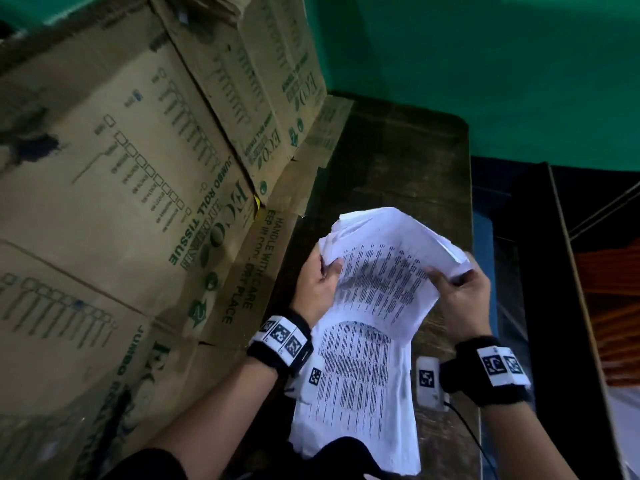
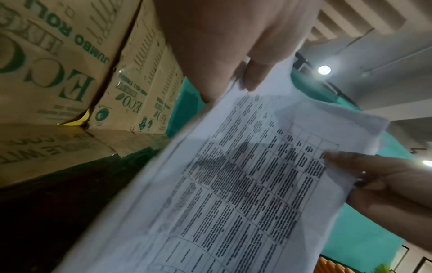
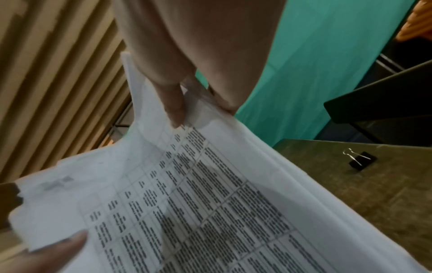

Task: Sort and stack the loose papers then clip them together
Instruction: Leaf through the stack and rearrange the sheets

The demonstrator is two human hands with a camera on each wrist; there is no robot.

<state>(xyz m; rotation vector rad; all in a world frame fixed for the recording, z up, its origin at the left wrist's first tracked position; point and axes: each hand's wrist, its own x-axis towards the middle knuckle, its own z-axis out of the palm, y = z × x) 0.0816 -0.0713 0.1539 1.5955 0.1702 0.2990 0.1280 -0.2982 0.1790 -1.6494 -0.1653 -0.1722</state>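
Two hands hold one sheaf of printed papers [image 1: 381,271] above a dark wooden table [image 1: 398,161] in the head view: the left hand [image 1: 317,285] grips the sheaf's left edge, thumb on the printed face, and the right hand [image 1: 460,289] pinches its far right corner, where the sheet edges fan out unevenly. More printed sheets [image 1: 353,386] lie below on the table toward the person, so gathering and squaring appear to be the step in hand. Stacked cardboard cartons [image 1: 138,168] marked for jumbo roll tissue stand closed at the left; their contents are not visible. Seen from the left wrist, the left thumb [image 2: 254,77] presses on the top sheet, which carries a ruled table of text, while fingertips of the right hand [image 2: 374,171] lie on the opposite edge. Seen from the right wrist, the right thumb [image 3: 173,105] and fingers clamp several staggered sheets at one corner, and a black binder clip [image 3: 361,160], wire handles up, rests alone on the table well apart from the sheaf. By judgement, the next move calls for adding the lower sheets and tapping all edges flush on the table before one hand frees itself to fetch the clip; clipping the fanned corner as it is would fix the misalignment.
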